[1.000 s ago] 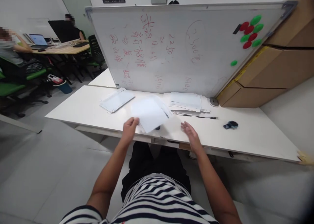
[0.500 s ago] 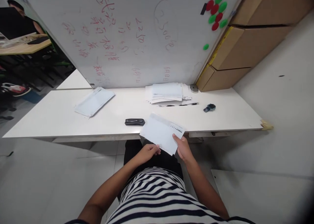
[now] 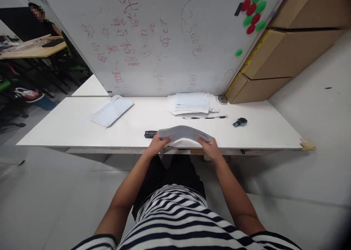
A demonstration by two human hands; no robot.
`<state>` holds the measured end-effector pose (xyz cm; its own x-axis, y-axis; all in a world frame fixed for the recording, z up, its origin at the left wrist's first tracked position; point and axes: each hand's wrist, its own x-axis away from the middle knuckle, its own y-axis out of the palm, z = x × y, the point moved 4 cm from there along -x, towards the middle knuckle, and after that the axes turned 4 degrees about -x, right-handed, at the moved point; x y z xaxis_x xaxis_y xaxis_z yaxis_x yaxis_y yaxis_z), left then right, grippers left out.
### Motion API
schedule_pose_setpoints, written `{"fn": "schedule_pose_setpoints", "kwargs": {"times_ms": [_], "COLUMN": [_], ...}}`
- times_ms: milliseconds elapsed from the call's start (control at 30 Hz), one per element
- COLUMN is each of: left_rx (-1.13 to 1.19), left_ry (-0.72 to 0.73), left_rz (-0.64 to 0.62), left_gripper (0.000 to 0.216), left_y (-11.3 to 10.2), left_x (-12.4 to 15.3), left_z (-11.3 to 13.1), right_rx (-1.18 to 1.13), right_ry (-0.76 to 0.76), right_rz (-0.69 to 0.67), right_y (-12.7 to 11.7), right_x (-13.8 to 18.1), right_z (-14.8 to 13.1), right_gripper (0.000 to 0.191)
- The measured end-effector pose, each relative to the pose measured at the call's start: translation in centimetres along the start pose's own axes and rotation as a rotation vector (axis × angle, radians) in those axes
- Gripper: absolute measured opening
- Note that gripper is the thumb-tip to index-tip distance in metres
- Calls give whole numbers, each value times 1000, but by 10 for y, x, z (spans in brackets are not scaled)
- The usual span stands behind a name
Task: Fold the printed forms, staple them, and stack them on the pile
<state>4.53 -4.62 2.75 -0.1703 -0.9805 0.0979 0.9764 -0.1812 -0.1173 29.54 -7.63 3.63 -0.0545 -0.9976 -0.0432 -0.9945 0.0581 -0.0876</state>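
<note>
Printed paper sheets [image 3: 182, 131] are held above the front edge of the white desk, bowed upward in the middle, with small dark print near the right end. My left hand [image 3: 159, 145] is closed on their left end, thumb on top. At the right end my right hand [image 3: 210, 148] grips them the same way; the fingers beneath are hidden. Just behind the left end lies a black stapler [image 3: 150, 134], partly covered by the paper. How many sheets I hold I cannot tell.
A paper pile [image 3: 113, 111] lies at left on the desk [image 3: 68, 125], a messier stack [image 3: 192, 101] at the back. A watch [image 3: 240, 122] and a computer mouse [image 3: 222, 99] are at right. A whiteboard [image 3: 170, 74] and cardboard boxes [image 3: 256, 87] stand behind. A person sits far left.
The paper was tilted and flat, held at its near edge and right corner. My left hand has shifted to its left end, and the sheets are now level and bent upward over the desk edge.
</note>
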Motion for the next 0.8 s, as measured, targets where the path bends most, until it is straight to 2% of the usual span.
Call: {"fn": "schedule_pose_setpoints", "kwargs": {"times_ms": [133,233,367,467,533,567,633,700,733,800], "left_rx": [-116,-191,-464,-613,-618,-605,-608,-733,-836,-1039], "left_ry": [52,97,93,158,207,232,292,358,383,395], "left_rz": [205,260,245,159,127,158,311,464,488,396], "left_gripper": [41,39,41,39,33,33,39,47,50,51], "left_y": [18,23,18,19,18,15,-1,-21,-30,-44], "left_x": [6,7,9,20,31,35,38,33,27,9], "left_z": [-16,-17,-17,-12,-5,-1,9,16,16,10], "right_rx": [12,56,111,145,157,159,146,99,48,-105], "right_ry": [25,-30,9,40,82,123,224,319,352,394], "right_rz": [131,145,150,229,315,366,457,500,495,436], "right_y": [25,29,28,24,17,11,-1,-10,-12,-11], "right_x": [-1,-1,9,30,49,59,75,86,88,88], "right_z": [20,19,25,35,42,45,51,56,58,60], "right_gripper": [41,40,41,43,44,45,48,49,48,47]}}
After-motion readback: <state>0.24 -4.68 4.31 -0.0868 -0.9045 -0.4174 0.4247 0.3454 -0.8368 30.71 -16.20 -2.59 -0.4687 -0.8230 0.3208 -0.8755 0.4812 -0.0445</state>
